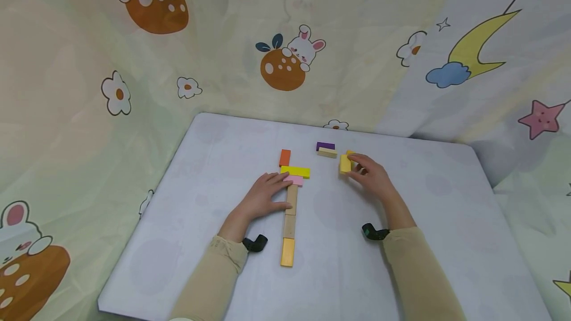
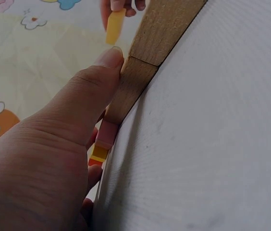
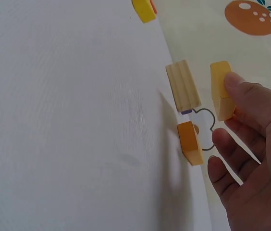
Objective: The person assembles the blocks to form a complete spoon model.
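Note:
My right hand [image 1: 369, 175] pinches a light yellow-orange block [image 3: 221, 89] between thumb and forefinger, its other fingers loosely bent. My left hand [image 1: 266, 196] lies along the left side of a row of blocks. Its thumb touches a plain wooden block [image 1: 292, 199], and its fingertips reach the pink block [image 1: 294, 180] and the bright yellow block [image 1: 296, 172]. Beyond these lies an orange-red block [image 1: 285, 157]. Toward the near side, the row continues with another plain block [image 1: 289, 226] and an orange-yellow block [image 1: 287, 252].
Near the far table edge lie a purple block [image 1: 325, 145] and a pale wooden block [image 1: 327, 153]. Another orange-yellow block [image 3: 190, 143] stands near the right hand, partly covered in the head view. A printed cloth [image 1: 232, 63] hangs behind the white table [image 1: 178, 261].

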### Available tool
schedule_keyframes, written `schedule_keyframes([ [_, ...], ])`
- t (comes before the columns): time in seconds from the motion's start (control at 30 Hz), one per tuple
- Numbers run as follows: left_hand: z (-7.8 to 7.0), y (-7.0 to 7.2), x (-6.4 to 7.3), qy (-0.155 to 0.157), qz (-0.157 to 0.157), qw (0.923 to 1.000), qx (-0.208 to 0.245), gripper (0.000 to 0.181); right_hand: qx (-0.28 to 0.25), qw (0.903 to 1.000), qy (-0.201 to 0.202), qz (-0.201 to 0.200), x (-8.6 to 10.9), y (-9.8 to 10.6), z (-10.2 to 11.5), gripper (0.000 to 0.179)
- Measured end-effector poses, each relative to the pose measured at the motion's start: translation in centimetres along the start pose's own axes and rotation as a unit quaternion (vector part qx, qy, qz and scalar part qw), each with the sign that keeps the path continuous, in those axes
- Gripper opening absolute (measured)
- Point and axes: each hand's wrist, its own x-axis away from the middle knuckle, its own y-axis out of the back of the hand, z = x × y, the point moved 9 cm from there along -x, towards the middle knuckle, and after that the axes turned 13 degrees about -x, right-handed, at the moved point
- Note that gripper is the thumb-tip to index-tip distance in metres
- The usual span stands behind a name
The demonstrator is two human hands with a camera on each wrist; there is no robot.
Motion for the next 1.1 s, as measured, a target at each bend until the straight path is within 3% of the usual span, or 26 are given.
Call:
schedule_keyframes([
  [0.27, 0.0, 0.2, 0.1, 0.0, -0.004, 1.0, 0.004, 0.075, -0.016, 0.9996, -0.007, 0.022, -1.4, -2.6, 1.6, 0.055],
  [0.67, 0.2, -0.1, 0.1, 0.004, 0.005, 1.0, 0.004, 0.076, 0.009, 0.9987, -0.022, 0.045, -4.1, -7.0, 2.4, 0.057],
  [1.1, 0.3, -0.5, -0.2, 0.003, 0.011, 0.9999, -0.003, 0.078, 0.027, 0.9984, -0.034, 0.036, -5.7, -8.7, 2.4, 0.057],
])
